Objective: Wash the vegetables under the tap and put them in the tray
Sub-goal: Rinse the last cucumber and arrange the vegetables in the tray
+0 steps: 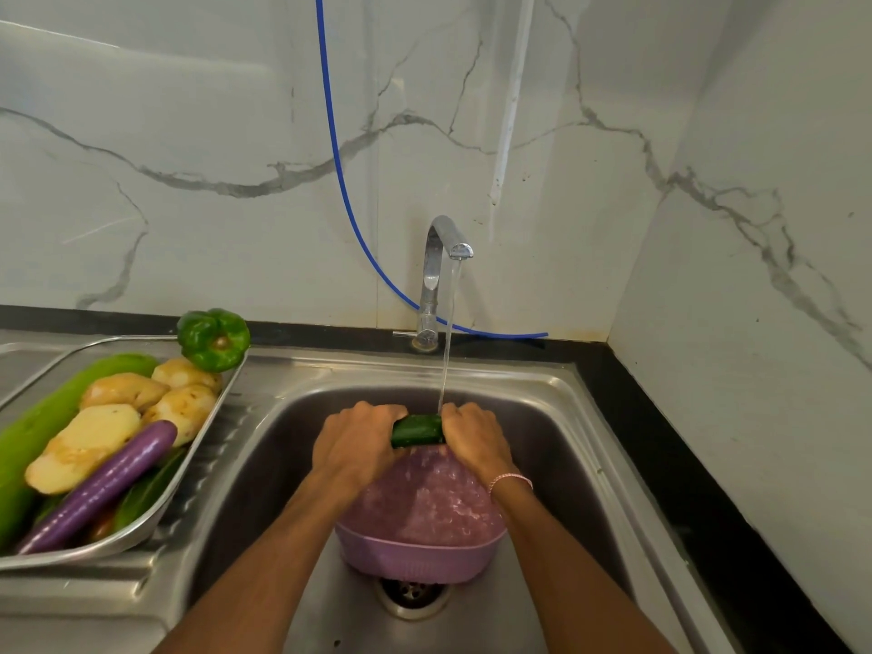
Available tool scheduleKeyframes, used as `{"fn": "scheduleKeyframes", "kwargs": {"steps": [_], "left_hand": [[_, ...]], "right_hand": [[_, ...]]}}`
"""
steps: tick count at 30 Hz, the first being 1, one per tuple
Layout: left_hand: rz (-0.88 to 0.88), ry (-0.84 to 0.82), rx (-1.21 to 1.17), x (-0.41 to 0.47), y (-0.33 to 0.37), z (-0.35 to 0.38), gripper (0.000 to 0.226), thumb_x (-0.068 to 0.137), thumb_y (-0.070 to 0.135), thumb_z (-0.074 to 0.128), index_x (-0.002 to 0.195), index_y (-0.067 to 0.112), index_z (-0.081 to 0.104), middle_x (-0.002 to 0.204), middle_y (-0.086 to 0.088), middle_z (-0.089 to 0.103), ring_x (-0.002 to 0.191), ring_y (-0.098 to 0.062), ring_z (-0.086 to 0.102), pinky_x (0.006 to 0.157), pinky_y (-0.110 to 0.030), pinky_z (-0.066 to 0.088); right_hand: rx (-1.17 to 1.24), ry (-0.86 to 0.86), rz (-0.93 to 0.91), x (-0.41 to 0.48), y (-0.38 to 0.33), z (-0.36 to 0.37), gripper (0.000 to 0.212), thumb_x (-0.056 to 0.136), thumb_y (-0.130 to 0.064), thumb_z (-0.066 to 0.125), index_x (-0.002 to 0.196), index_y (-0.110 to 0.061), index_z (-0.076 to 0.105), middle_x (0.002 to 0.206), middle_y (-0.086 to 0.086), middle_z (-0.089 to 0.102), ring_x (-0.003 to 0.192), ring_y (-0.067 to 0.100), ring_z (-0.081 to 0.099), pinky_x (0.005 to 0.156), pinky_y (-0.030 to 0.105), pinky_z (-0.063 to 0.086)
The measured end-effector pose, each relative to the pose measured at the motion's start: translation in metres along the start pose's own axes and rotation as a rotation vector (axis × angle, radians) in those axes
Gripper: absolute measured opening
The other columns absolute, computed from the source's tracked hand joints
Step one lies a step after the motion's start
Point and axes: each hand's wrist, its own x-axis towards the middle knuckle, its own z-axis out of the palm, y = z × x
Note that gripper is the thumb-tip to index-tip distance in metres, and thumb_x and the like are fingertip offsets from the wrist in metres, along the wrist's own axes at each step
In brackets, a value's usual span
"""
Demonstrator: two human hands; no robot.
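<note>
Gripping a dark green cucumber (417,430) at its 2 ends, the left hand (354,441) and the right hand (476,439) hold it level over the sink (542,408). Their fingers are curled round it, so only its middle shows. A thin stream of water (448,342) drops from the chrome tap (436,266) at 12 o'clock and lands at the cucumber's right end, against the right hand. A pink bracelet (509,479) circles the right wrist.

Directly under the hands, at 6 o'clock, a pink colander (420,554) sits in the basin, wet inside, with the drain (412,594) just beyond its near edge.

At 9 o'clock, on the ribbed draining board, lies the steel tray (137,531). It holds potatoes (89,446), a purple aubergine (108,483) lying across them and a long pale green gourd (42,417) along its left side. A green bell pepper (213,339) perches on its far corner, at about 10 o'clock.

A blue hose (339,172) runs down the marble wall behind the tap.
</note>
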Motion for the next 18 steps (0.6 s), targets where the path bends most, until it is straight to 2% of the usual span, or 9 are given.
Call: {"fn": "scheduleKeyframes", "kwargs": {"steps": [4,6,9,10,12,14,15,16,18], "left_hand": [[0.014,0.017,0.087,-0.001,-0.001,0.002,0.017,0.091,0.044,0.066,0.106,0.036,0.063,0.088,0.002,0.071,0.081,-0.025,0.070,0.069,-0.035,0.047],[0.015,0.025,0.102,-0.001,-0.004,0.004,0.016,0.090,0.041,0.067,0.105,0.036,0.063,0.086,0.002,0.070,0.079,-0.025,0.070,0.069,-0.036,0.051],[-0.008,0.026,0.078,-0.001,-0.010,0.004,0.013,0.089,0.036,0.066,0.102,0.035,0.063,0.083,0.002,0.069,0.076,-0.024,0.069,0.068,-0.036,0.053],[-0.017,0.026,0.066,0.000,-0.012,0.005,0.013,0.089,0.036,0.066,0.101,0.034,0.062,0.083,0.003,0.069,0.076,-0.024,0.068,0.068,-0.036,0.052],[-0.029,0.016,0.042,0.001,-0.014,0.008,0.011,0.088,0.036,0.066,0.099,0.033,0.062,0.083,0.004,0.069,0.075,-0.023,0.068,0.068,-0.035,0.052],[-0.056,-0.020,0.014,0.002,-0.015,0.009,0.013,0.085,0.036,0.067,0.096,0.033,0.062,0.083,0.005,0.069,0.078,-0.022,0.068,0.069,-0.034,0.051],[-0.073,-0.048,0.000,0.003,-0.016,0.009,0.016,0.082,0.035,0.069,0.097,0.034,0.062,0.084,0.006,0.070,0.081,-0.021,0.068,0.071,-0.035,0.052],[-0.084,-0.073,-0.017,0.003,-0.017,0.008,0.022,0.079,0.034,0.070,0.100,0.036,0.063,0.087,0.007,0.071,0.085,-0.021,0.069,0.074,-0.036,0.055],[-0.081,-0.097,-0.026,0.004,-0.018,0.007,0.032,0.076,0.032,0.072,0.106,0.039,0.065,0.091,0.009,0.072,0.089,-0.020,0.070,0.078,-0.036,0.057]], "right_hand": [[-0.176,0.020,-0.007,-0.004,0.003,-0.003,0.043,0.105,-0.040,0.038,0.104,-0.010,0.069,0.109,0.013,0.070,0.100,0.034,0.063,0.087,0.042,0.045],[-0.156,0.015,-0.016,0.000,0.008,-0.003,0.042,0.104,-0.040,0.040,0.090,-0.012,0.068,0.096,0.010,0.071,0.092,0.031,0.065,0.085,0.042,0.050],[0.037,-0.042,-0.018,0.004,0.014,-0.006,0.051,0.106,-0.041,0.045,0.064,-0.014,0.060,0.062,0.006,0.065,0.060,0.024,0.066,0.076,0.041,0.057],[0.091,-0.052,-0.017,0.005,0.016,-0.008,0.055,0.107,-0.042,0.046,0.062,-0.015,0.059,0.055,0.006,0.062,0.049,0.019,0.061,0.072,0.038,0.057],[0.155,-0.027,-0.003,0.007,0.020,-0.012,0.053,0.109,-0.041,0.048,0.067,-0.015,0.064,0.052,0.005,0.061,0.039,0.012,0.055,0.060,0.030,0.056],[0.189,0.032,0.018,0.010,0.025,-0.013,0.036,0.108,-0.031,0.056,0.081,-0.014,0.073,0.060,0.005,0.066,0.042,0.009,0.058,0.051,0.023,0.050],[0.203,0.057,0.015,0.011,0.028,-0.012,0.022,0.105,-0.023,0.062,0.089,-0.016,0.075,0.069,0.005,0.070,0.052,0.010,0.063,0.052,0.023,0.052],[0.215,0.079,0.002,0.011,0.029,-0.012,0.013,0.103,-0.016,0.066,0.094,-0.019,0.074,0.079,0.006,0.074,0.064,0.013,0.068,0.058,0.026,0.056],[0.210,0.095,-0.030,0.010,0.029,-0.013,0.019,0.100,-0.009,0.067,0.093,-0.025,0.072,0.091,0.003,0.076,0.081,0.017,0.070,0.075,0.035,0.064]]}}
